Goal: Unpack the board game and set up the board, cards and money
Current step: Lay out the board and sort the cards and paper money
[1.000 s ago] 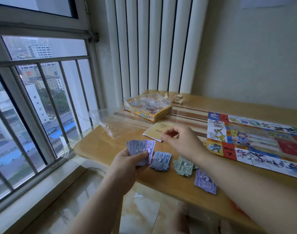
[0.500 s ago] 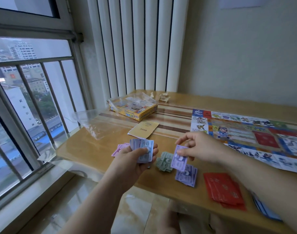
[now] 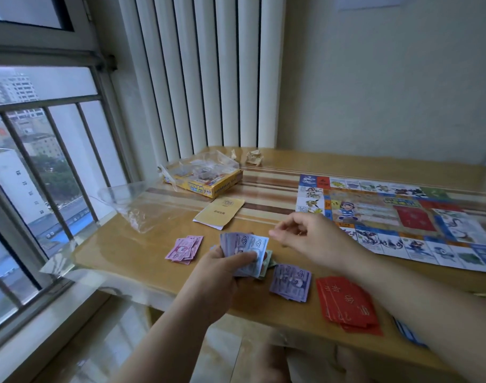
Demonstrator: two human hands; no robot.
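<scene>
Left of the colourful paper game board (image 3: 418, 217), the left hand (image 3: 222, 272) grips fanned bluish paper banknotes (image 3: 243, 244); the right hand (image 3: 316, 239) hovers loosely curled, empty.

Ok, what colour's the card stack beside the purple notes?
The card stack is red; head view.
</scene>
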